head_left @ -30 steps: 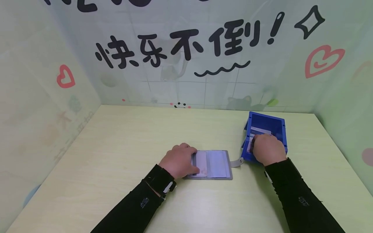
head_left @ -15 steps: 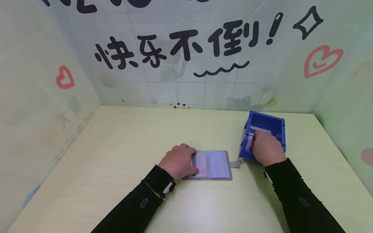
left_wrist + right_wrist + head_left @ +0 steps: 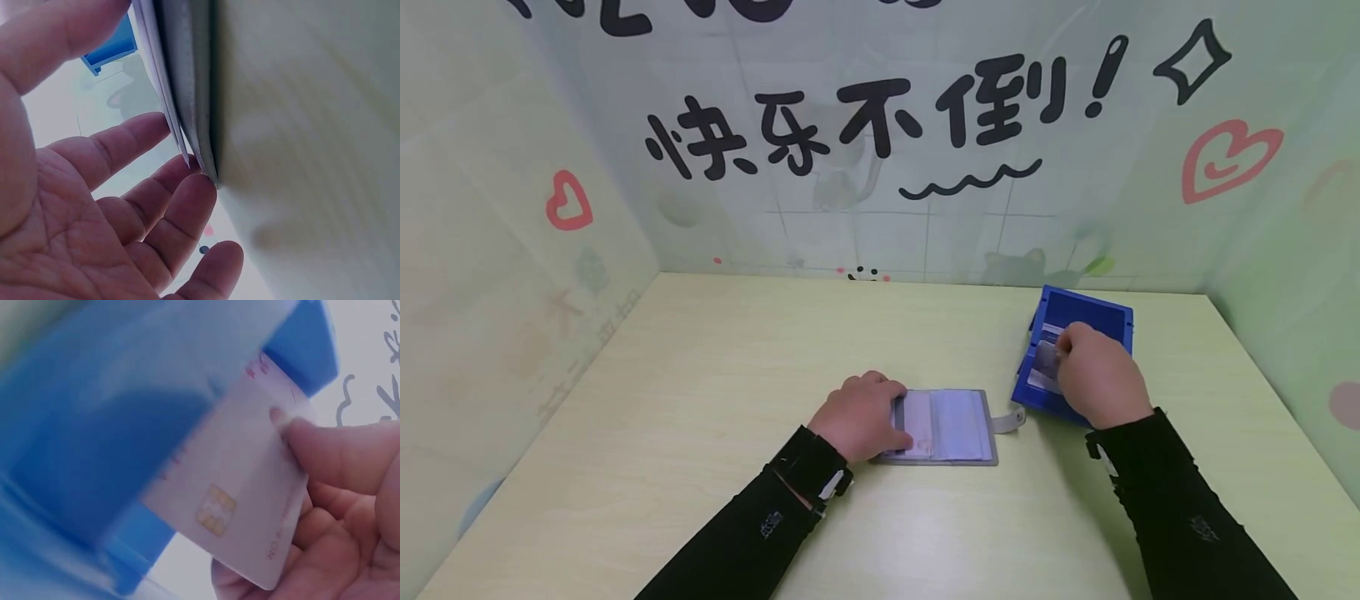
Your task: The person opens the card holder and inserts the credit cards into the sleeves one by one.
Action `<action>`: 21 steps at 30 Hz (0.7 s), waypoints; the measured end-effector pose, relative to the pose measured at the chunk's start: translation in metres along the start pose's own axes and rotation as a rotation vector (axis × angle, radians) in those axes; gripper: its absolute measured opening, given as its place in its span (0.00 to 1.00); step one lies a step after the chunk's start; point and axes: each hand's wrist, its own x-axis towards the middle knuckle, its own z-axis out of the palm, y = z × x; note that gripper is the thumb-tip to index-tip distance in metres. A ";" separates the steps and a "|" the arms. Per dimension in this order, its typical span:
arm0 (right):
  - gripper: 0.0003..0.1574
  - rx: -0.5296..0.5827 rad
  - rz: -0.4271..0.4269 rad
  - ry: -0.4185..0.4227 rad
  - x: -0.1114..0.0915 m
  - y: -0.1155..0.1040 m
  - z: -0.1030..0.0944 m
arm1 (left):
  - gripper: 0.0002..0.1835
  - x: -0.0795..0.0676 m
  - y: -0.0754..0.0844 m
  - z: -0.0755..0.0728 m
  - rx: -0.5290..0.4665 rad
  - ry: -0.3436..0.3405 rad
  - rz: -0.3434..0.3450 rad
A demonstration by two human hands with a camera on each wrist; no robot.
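An open card holder [image 3: 958,425] with clear sleeves lies flat on the table. My left hand [image 3: 863,417] grips its left part, thumb on the sleeves near the front edge and fingers at the far edge. In the left wrist view, fingertips touch the edges of the sleeves and cover [image 3: 197,94]. To the right, my right hand [image 3: 1103,375] reaches over a blue plastic bin [image 3: 1090,310]. It pinches a pale bank card [image 3: 231,494] with a gold chip, which stands tilted partly inside the bin.
The holder's strap [image 3: 1009,420], with a snap button, points right toward the bin's near left corner. Another card [image 3: 1052,330] shows inside the bin. A printed wall [image 3: 850,237] stands behind the light wooden table [image 3: 737,350].
My right hand has lifted slightly and drawn the card up within the bin. The bin's near end has shifted a little left. My left hand and the card holder have stayed put.
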 end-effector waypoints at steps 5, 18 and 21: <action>0.14 0.116 0.029 0.134 -0.004 -0.008 -0.011 | 0.35 0.001 0.000 0.000 0.007 -0.002 0.000; 0.13 0.392 -0.189 0.159 -0.012 -0.037 0.009 | 0.35 0.002 -0.001 -0.001 -0.001 -0.012 0.004; 0.14 0.437 -0.227 0.072 -0.014 -0.043 0.019 | 0.35 0.002 -0.001 -0.001 -0.005 -0.014 0.004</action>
